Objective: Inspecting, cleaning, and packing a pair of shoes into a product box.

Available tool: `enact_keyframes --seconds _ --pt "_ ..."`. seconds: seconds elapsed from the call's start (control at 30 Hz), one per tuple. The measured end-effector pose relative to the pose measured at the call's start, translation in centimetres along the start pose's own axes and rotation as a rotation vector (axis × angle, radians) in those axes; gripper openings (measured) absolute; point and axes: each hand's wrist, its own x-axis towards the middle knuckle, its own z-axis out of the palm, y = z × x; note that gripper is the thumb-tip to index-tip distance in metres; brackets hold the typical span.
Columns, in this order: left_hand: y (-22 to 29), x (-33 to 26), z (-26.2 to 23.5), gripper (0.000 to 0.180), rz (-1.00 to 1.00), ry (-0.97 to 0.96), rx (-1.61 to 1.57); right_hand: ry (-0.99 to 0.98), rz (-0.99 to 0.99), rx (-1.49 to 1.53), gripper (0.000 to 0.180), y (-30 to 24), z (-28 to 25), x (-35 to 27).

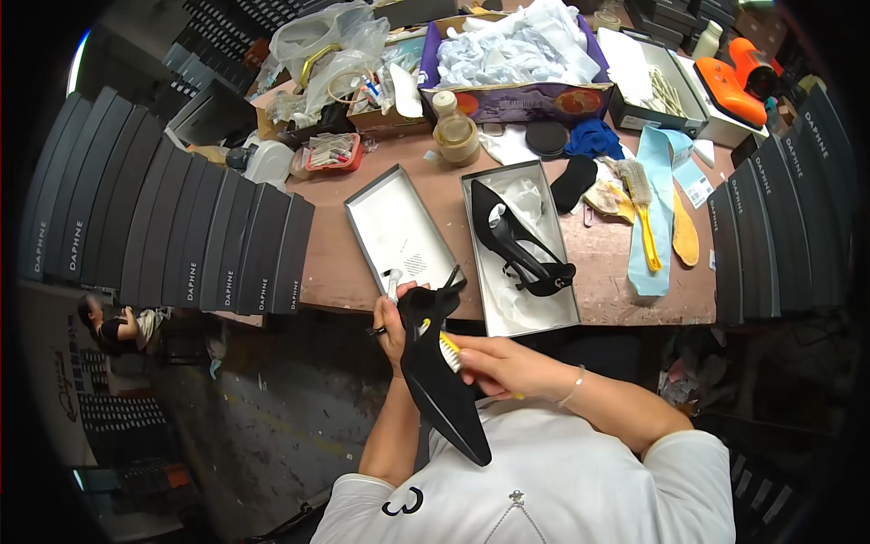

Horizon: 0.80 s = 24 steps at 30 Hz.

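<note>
My left hand [391,334] is closed around a black pointed-toe shoe [441,399], held tilted off the table's near edge with its toe toward me. In my right hand [501,364] is a yellow brush [449,352], its white bristles against the shoe's side. A small white piece with a dark tip [393,283] shows just above my left fingers; whether they hold it I cannot tell. Beyond my hands, an open shoe box [569,308] holds another black high-heeled shoe [494,227] and white paper. The grey-rimmed box lid [373,227] lies to its left.
Stacks of dark shoe boxes [204,236] stand at the left and right [770,227]. At the back are a purple carton [507,104] of white paper, a bottle [455,131] and an orange tool [729,91]. A larger yellow-handled brush [648,222] lies on blue paper [645,279].
</note>
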Motion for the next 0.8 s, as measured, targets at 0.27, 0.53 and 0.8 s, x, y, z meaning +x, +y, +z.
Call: enact_keyframes --seconds 0.27,0.53,0.8 --pt "-0.2 0.9 2.0 0.041 0.04 0.206 -0.071 -0.018 -0.005 0.045 0.041 -2.9 1.5 -1.9" --pt "-0.4 3.8 0.6 0.037 -0.451 -0.394 -0.626 0.174 -0.097 -0.312 0.046 -2.7 -2.3 -6.7" --pt "-1.2 2.8 1.5 0.042 -0.865 -0.309 -0.636 1.295 -0.272 -1.383 0.061 3.8 -24.9 -10.3"
